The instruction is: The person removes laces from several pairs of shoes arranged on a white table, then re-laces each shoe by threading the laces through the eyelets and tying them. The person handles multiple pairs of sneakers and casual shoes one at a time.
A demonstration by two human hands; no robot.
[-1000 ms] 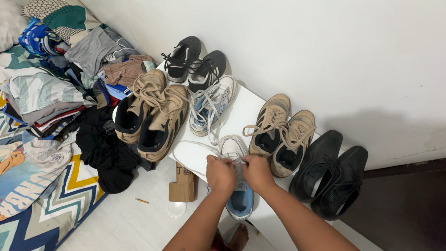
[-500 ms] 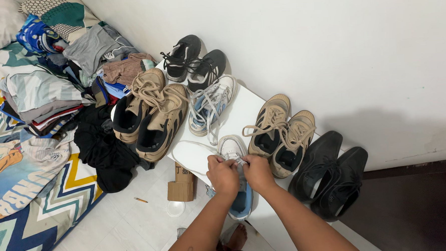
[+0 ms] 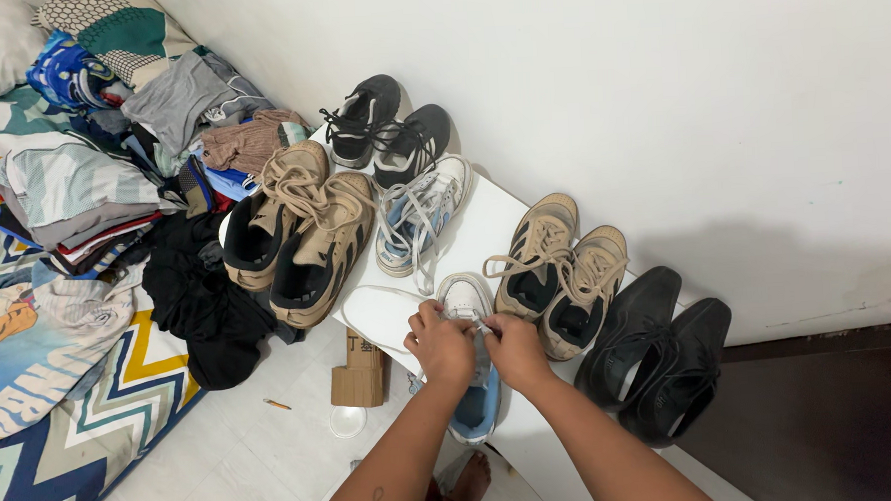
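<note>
At lower centre of the frame, our left hand (image 3: 440, 347) and right hand (image 3: 515, 350) pinch the laces of the white-and-blue sneaker (image 3: 470, 370) on the white table (image 3: 485, 229), beside tan sneakers (image 3: 559, 274).

Shoes and laundry lying along a white wall

Tan sneakers (image 3: 300, 237), black sneakers (image 3: 390, 131), beige sneakers (image 3: 562, 273) and black shoes (image 3: 660, 356) are sitting on a white board (image 3: 480, 234); folded clothes (image 3: 112, 175) are piling on patterned bedding (image 3: 61, 398)
</note>
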